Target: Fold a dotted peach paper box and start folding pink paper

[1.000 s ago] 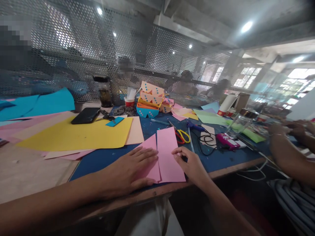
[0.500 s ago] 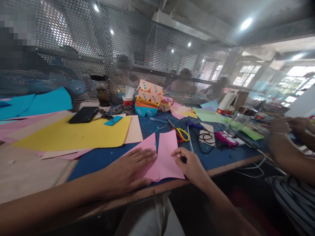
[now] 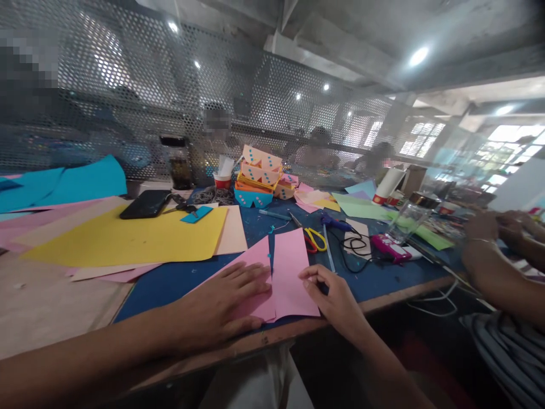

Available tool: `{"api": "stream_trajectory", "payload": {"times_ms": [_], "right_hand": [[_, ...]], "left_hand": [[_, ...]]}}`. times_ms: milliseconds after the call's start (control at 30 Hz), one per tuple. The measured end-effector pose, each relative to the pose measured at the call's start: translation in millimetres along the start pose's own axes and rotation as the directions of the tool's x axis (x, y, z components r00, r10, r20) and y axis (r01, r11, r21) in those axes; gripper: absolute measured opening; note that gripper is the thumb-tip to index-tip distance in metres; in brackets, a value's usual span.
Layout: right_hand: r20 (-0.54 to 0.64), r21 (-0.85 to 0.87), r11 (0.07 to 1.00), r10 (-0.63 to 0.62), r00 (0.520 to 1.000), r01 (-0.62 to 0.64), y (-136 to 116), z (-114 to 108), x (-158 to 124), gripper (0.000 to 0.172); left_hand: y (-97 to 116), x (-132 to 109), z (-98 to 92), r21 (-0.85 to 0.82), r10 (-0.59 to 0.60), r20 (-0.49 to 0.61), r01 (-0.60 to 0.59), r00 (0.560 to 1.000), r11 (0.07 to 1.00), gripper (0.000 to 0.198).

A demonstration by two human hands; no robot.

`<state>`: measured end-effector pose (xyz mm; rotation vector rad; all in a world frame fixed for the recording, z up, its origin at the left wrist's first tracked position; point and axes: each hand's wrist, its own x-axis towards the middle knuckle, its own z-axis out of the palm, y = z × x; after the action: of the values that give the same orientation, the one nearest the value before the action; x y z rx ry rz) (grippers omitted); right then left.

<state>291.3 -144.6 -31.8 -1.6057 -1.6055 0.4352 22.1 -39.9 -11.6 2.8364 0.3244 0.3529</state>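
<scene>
My left hand (image 3: 238, 298) lies flat, fingers stretched out, on a pink paper sheet (image 3: 260, 255) at the table's front edge. Beside it is a second pink paper piece (image 3: 292, 272), with a narrow gap between the two that closes toward me. My right hand (image 3: 330, 292) has its fingertips on the right edge of this second piece. Its fingers are loosely bent, with a gap between thumb and forefinger. Beyond the paper lie scissors (image 3: 315, 241) with red and yellow handles, and a small blue scrap with thread (image 3: 272, 229).
Left are a yellow sheet (image 3: 170, 238), a black phone (image 3: 145, 204) and blue sheets (image 3: 93, 182). Decorated paper pieces (image 3: 255, 182) are stacked behind. On the right lie a blue glue gun (image 3: 336, 221), its cord, a magenta device (image 3: 390, 249) and a jar (image 3: 411, 218). Another person's arm (image 3: 489, 261) is at far right.
The view has tilted slightly, so the table sits a little lower in it. My right fingers have straightened a little at the paper's edge; my left hand stays flat.
</scene>
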Motion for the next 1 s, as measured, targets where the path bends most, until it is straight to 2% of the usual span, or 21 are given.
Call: {"api": "stream_trajectory", "payload": {"times_ms": [133, 300, 500, 600, 800, 900, 1000], "right_hand": [[-0.011, -0.013, 1.000, -0.002, 1.000, 0.002, 0.9, 1.6, 1.2, 0.017], [-0.015, -0.025, 1.000, -0.008, 1.000, 0.008, -2.1, 0.8, 1.0, 0.018], [0.002, -0.045, 0.999, -0.009, 1.000, 0.009, -4.2, -0.1, 0.2, 0.018], [-0.002, -0.025, 1.000, -0.009, 1.000, 0.009, -3.7, -0.4, 0.3, 0.018], [-0.005, 0.054, 0.999, -0.003, 1.000, 0.003, -4.9, -3.2, -0.4, 0.018], [0.000, 0.122, 0.992, 0.014, 1.000, -0.014, -4.6, -4.9, -3.7, 0.025], [0.003, 0.110, 0.994, 0.005, 1.000, -0.006, -3.4, -5.9, -7.3, 0.023]], "left_hand": [[4.3, 1.6, -2.7, -0.003, 0.029, -0.050, -0.029, 0.998, 1.000, 0.054], [5.0, -2.8, -2.0, 0.028, 0.034, 0.012, -0.035, 0.999, 0.999, 0.059], [1.5, -5.8, 0.9, 0.035, 0.051, 0.037, -0.052, 0.998, 0.998, 0.067], [0.6, -5.5, 1.1, 0.034, 0.047, 0.055, -0.049, 0.997, 0.998, 0.070], [3.9, -7.9, -0.7, -0.003, 0.030, 0.023, -0.029, 0.999, 1.000, 0.075], [6.1, -8.7, -1.9, -0.007, 0.055, 0.013, -0.055, 0.998, 0.998, 0.077], [6.7, -8.2, -2.7, -0.008, 0.082, 0.004, -0.082, 0.997, 0.997, 0.074]]}}
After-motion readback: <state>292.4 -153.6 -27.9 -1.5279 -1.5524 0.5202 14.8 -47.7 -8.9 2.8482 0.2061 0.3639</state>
